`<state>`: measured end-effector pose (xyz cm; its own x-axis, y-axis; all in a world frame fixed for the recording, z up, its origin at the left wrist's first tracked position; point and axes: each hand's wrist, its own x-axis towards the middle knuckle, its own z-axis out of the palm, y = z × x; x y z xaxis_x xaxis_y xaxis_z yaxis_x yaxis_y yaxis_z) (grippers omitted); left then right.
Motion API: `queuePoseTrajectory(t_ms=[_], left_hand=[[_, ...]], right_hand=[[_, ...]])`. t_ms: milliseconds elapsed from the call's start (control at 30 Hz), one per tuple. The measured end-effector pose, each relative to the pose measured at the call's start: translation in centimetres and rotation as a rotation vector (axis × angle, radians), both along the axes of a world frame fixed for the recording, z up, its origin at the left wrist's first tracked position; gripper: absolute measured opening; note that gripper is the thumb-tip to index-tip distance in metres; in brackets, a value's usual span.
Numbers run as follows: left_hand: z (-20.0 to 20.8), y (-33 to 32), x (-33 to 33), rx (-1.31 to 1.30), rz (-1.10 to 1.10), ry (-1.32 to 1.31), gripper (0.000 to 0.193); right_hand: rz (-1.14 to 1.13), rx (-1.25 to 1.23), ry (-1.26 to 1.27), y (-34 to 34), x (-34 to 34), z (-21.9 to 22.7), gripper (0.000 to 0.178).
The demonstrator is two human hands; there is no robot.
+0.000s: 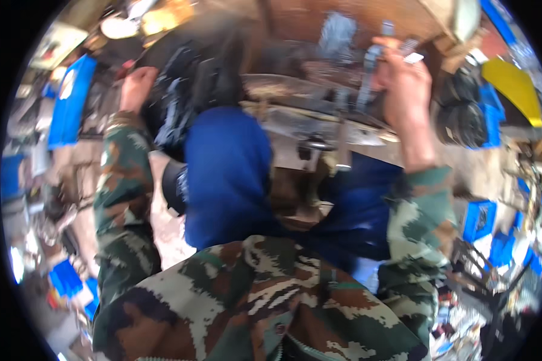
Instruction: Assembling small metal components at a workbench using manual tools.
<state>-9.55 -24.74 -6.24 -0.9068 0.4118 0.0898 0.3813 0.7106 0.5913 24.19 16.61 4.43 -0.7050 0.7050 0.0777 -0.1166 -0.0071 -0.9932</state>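
Observation:
My left hand (138,89) is closed in a fist at the left edge of a large glossy black thing (180,90) with a creased surface. What its fingers grip is hidden and blurred. Farther right, my right hand (407,90) has its fingers closed around a small grey piece (410,47), whose kind is smeared by motion. Just left of those fingers stands a long grey metal part (367,75). A pale blue-grey lump (337,36) lies beyond, on the brown worktop (295,18).
My knees in blue trousers (229,174) are below the bench edge (283,87). Blue bins (72,102) stand to the left. At the right are dark round coils (464,114), a yellow panel (512,87) and another blue bin (479,219). Clutter covers the floor around.

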Motion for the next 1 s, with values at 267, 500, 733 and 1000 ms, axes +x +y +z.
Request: queuePoseTrajectory(t_ms=[267, 500, 733, 1000], left_hand=[[-6.5, -3.6, 2.0, -0.274, 0.256, -0.189, 0.047], [-10.1, -3.4, 3.1, -0.217, 0.258, 0.123, 0.033], [-5.6, -2.9, 3.3, 0.239, 0.232, -0.205, 0.01], [-0.2, -3.4, 6.5, 0.424, 0.231, -0.387, 0.008]], right_hand=[[0.041, -0.036, 0.016, 0.0, -0.4, -0.2, 0.024], [0.05, -0.022, 0.009, -0.5, -1.0, 0.0, 0.023], [0.046, -0.02, -0.002, -0.3, -0.8, 0.1, 0.023], [0.063, -0.071, 0.034, -0.3, -0.7, -0.1, 0.026]])
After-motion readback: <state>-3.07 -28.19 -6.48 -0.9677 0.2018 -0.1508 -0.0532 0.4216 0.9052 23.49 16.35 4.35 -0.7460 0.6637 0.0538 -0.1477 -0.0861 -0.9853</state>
